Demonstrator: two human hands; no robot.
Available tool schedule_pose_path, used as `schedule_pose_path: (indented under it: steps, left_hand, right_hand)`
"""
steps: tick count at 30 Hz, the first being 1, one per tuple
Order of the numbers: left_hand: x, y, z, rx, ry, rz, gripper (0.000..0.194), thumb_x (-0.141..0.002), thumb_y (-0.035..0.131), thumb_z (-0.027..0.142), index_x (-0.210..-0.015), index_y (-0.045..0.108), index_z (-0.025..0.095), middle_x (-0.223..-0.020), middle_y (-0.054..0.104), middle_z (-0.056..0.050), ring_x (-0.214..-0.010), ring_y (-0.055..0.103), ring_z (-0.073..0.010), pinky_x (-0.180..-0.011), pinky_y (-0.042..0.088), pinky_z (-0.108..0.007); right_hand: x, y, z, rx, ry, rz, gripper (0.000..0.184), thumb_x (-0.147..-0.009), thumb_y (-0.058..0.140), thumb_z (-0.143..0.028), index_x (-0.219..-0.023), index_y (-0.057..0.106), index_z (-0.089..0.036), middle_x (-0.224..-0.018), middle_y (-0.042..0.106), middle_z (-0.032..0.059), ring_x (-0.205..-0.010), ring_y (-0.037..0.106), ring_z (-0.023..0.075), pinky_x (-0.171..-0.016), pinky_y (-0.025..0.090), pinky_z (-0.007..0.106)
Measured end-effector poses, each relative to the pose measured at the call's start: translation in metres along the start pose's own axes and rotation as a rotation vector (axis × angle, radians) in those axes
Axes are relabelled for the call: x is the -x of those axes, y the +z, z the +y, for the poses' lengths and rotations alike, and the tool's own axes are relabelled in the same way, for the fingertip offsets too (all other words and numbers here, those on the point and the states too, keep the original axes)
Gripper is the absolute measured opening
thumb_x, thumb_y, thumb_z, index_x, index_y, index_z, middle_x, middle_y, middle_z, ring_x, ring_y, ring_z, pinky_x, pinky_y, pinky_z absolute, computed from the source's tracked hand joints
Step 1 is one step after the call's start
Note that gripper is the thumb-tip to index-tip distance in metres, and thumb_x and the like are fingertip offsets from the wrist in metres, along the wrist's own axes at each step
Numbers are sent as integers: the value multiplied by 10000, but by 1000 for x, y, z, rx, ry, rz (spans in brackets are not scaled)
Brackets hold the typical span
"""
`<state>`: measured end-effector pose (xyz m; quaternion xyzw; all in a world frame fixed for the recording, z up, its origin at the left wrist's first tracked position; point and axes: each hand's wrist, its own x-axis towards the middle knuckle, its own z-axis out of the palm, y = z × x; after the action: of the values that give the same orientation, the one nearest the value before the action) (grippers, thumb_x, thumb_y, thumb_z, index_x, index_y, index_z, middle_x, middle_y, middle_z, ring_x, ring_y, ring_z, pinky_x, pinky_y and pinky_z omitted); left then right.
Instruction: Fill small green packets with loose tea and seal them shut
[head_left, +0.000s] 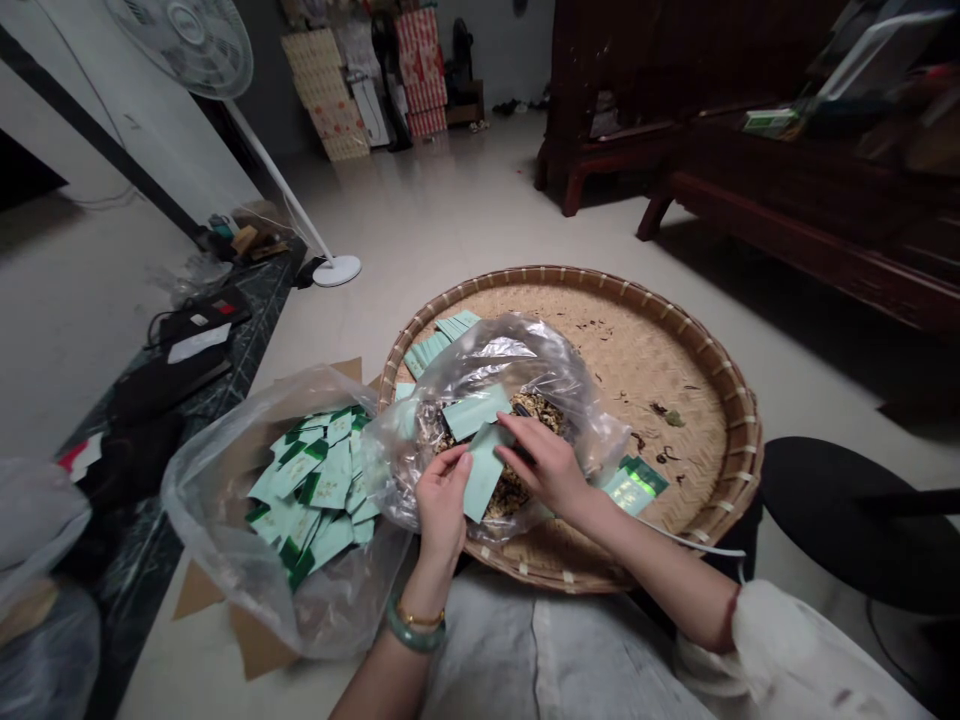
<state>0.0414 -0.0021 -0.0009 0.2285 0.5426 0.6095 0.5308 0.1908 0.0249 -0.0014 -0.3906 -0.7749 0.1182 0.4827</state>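
My left hand (442,500) pinches a pale green sachet (484,470) by its lower edge, holding it over an open clear plastic bag (495,360) of loose dried tea (536,405). My right hand (544,462) rests at the sachet's open end, fingers curled with what looks like a small dark scoop near the tea. A second pale green sachet (474,411) lies on the tea. The bag sits in a round woven bamboo tray (712,400). Spare sachets (442,338) lie fanned on the tray behind the bag.
A clear bag of several filled green sachets (315,490) lies on cardboard left of the tray. Two green sachets (636,483) lie on the tray by my right wrist. A standing fan (202,50), dark wooden furniture (787,190) and a black stool (855,520) surround me.
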Motion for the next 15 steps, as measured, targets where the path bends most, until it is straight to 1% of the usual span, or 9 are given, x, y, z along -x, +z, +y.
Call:
schedule_pose_path:
  steps: [3, 5, 8, 12, 15]
  left_hand:
    - [0, 2, -1, 24, -7, 4, 373, -549, 820, 333, -834, 693, 127, -718, 708, -30, -622, 637, -126, -622, 504, -233]
    - [0, 2, -1, 36, -13, -2, 376, -545, 823, 328, -836, 694, 128, -720, 709, -30, -627, 640, -127, -628, 504, -235]
    - [-1, 2, 0, 47, -33, 0, 382, -534, 829, 327, -830, 692, 127, -722, 708, -27, -627, 638, -123, -625, 497, -229]
    - [-3, 0, 0, 57, -65, -5, 405, -531, 830, 326, -852, 682, 128, -753, 716, -36, -641, 648, -134, -635, 498, -244]
    - [-5, -1, -2, 60, -76, -13, 406, -534, 825, 329, -856, 678, 130, -751, 717, -37, -652, 654, -142, -655, 503, -259]
  right_hand:
    - [0, 0, -2, 47, -29, 8, 430, -905, 530, -169, -1332, 490, -199, -1063, 659, 132, -967, 639, 210, -818, 557, 341]
    - [0, 0, -3, 76, -69, 13, 447, -906, 522, -155, -1348, 479, -207, -1078, 665, 126, -987, 639, 213, -840, 555, 346]
    - [1, 0, -3, 96, -132, 8, 493, -911, 500, -132, -1393, 427, -210, -1146, 655, 127, -1051, 627, 213, -885, 548, 351]
    - [5, 0, 1, 103, -184, -22, 533, -916, 476, -107, -1427, 363, -209, -1248, 605, 140, -1138, 589, 205, -932, 535, 357]
    - [8, 0, 5, 88, -196, -46, 474, -918, 465, -101, -1379, 428, -206, -1280, 578, 141, -1160, 570, 199, -940, 525, 348]
